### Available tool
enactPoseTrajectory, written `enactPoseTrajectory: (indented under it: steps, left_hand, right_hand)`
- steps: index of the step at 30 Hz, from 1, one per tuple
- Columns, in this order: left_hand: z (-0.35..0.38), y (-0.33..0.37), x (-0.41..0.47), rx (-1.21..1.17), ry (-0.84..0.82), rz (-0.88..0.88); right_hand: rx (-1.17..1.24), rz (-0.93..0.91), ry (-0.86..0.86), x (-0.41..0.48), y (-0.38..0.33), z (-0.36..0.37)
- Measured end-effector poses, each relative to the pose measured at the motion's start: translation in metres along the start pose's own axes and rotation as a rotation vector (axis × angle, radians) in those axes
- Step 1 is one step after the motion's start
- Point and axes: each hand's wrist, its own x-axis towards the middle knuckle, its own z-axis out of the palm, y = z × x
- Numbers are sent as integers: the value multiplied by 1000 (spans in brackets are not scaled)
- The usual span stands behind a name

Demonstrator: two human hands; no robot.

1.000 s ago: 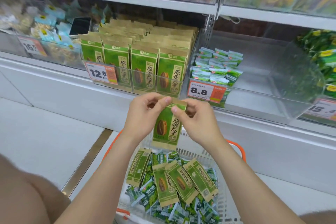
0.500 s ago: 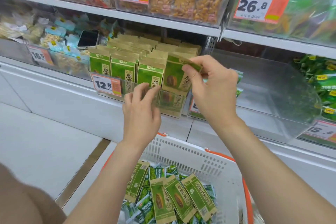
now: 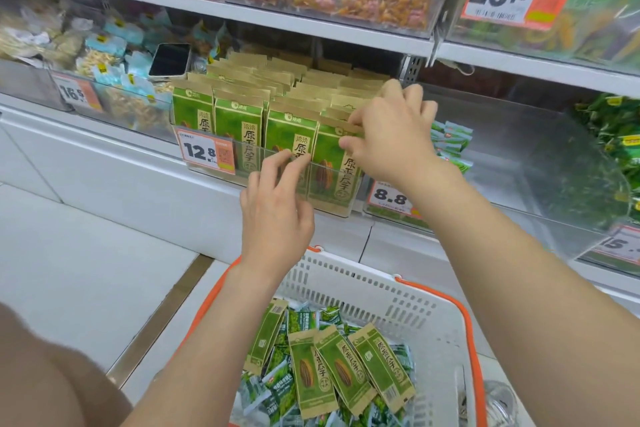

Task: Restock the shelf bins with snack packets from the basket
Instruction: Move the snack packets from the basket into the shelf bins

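A snack packet (image 3: 335, 168) is pinched at its top by the right hand (image 3: 393, 139), seemingly to seat it upright in the shelf bin (image 3: 332, 208), twelve o'clock of the basket (image 3: 363, 291). The left hand (image 3: 277, 215), loosely curled and empty, is held at the bin front.

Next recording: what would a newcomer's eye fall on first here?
Both hands at mid-frame: the right hand pinches the top of a green packet standing at the front right of the clear bin tagged 12.8, the left hand at the bin's front wall. Below, a white basket with an orange rim holds more green packets.
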Motion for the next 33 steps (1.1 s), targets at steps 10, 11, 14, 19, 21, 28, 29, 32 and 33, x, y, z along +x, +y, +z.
enactPoseTrajectory:
  steps: [10, 11, 14, 19, 21, 28, 29, 32, 33]
  left_hand:
    - [37, -13, -37, -148, -42, 30]
    - [43, -17, -42, -162, -168, 24]
    - [65, -28, -65, -133, -526, -60]
    - [96, -44, -114, -9, -1038, -126]
    - [105, -52, -132, -2, -1204, -172]
    - [141, -73, -186, 67, -1295, -315]
    - [145, -75, -191, 68, -1271, -344]
    - [158, -80, -199, 65, -1162, -422]
    - [161, -81, -200, 44, -1114, -447]
  right_hand:
    - [368, -302, 340, -110, -2, 70]
    - [372, -279, 220, -122, 0, 85]
    - [321, -127, -250, -155, 8, 122]
    - [157, -27, -720, -206, 33, 176]
    - [122, -11, -871, -222, 41, 195]
    - [64, -9, -1287, -250, 51, 224]
    - [81, -3, -1284, -250, 51, 227]
    - [133, 24, -1242, -244, 54, 234]
    - [150, 36, -1216, -243, 56, 235]
